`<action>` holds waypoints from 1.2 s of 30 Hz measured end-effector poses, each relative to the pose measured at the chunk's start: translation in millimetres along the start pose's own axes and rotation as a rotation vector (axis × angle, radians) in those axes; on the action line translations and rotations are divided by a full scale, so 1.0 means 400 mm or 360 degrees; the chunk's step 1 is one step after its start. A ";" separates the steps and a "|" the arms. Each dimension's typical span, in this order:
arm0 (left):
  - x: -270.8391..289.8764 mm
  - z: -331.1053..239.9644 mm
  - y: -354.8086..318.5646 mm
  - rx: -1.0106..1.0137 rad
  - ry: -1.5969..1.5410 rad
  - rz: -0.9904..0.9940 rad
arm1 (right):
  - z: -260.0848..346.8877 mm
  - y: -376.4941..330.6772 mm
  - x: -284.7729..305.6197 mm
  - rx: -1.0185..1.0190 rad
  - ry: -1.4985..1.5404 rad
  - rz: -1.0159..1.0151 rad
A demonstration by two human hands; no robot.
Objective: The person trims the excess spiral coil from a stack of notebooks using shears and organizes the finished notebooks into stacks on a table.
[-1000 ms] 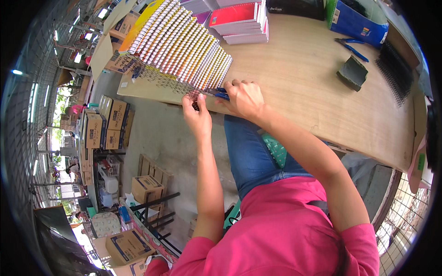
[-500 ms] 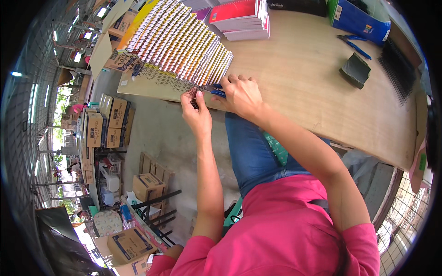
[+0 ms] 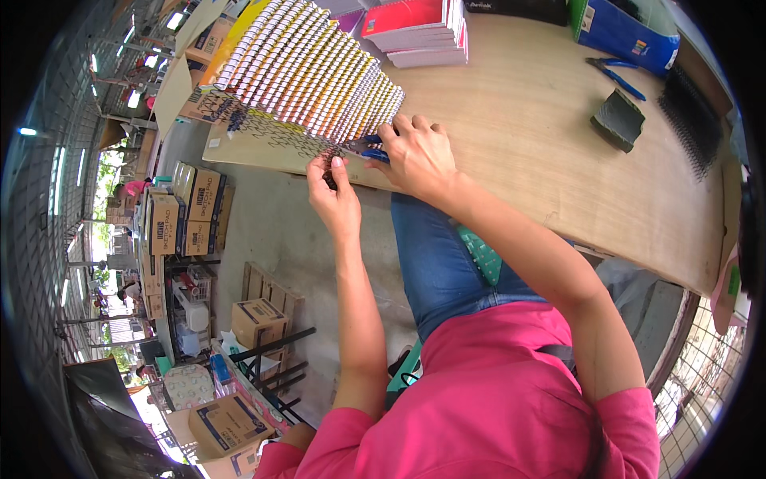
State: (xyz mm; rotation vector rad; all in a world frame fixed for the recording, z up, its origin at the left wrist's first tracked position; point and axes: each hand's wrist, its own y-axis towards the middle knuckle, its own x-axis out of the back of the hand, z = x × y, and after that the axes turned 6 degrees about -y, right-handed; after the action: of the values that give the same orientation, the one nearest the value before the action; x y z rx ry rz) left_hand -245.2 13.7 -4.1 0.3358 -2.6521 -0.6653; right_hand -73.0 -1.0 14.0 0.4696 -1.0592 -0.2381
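- Where the view is widest, a long wooden table (image 3: pixel 558 136) fills the upper right, its near edge curving down toward the person's lap.
- Across the table's left end lies a slanting row of spiral-bound notebooks (image 3: pixel 311 68), overlapped like shingles, white coils upward; its lower end sits right above both hands.
- Stacked books with a red cover (image 3: pixel 411 28) rest behind that row; a blue box (image 3: pixel 618 32) stands farther right.
- Black binding coils (image 3: pixel 690 120) lie at the far right edge, a dark green block (image 3: pixel 617 120) just beside them, and a blue-handled tool (image 3: pixel 614 76) near the box.
- Cardboard cartons (image 3: pixel 187 219) are piled on the floor to the left, well apart from the table.
- Right hand (image 3: pixel 415 156) lies palm down on the table edge, fingers spread and pressing a blue-covered notebook (image 3: pixel 369 149) at the foot of the row; forearm comes in slantwise from lower right.
- Left hand (image 3: pixel 335 195) rises straight from below, thumb and fingertips pinched on a small dark coil (image 3: pixel 329 168) at that notebook's edge, just off the table.
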 end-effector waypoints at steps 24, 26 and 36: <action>0.000 -0.013 0.015 -0.0058 -0.0124 -0.0034 | -0.002 0.011 0.015 -0.0070 0.0035 0.0117; 0.006 -0.014 0.015 -0.0037 -0.0115 -0.0022 | -0.005 0.004 0.014 -0.0023 -0.0005 -0.0078; -0.008 -0.039 0.034 -0.0193 0.0022 -0.0089 | 0.001 0.043 0.021 -0.0047 -0.0037 0.0195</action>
State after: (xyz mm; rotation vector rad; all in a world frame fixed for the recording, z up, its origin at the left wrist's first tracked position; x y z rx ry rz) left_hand -237.7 20.0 14.5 0.3797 -2.5835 -0.8340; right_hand -70.1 10.5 28.8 0.3748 -1.1016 -0.1504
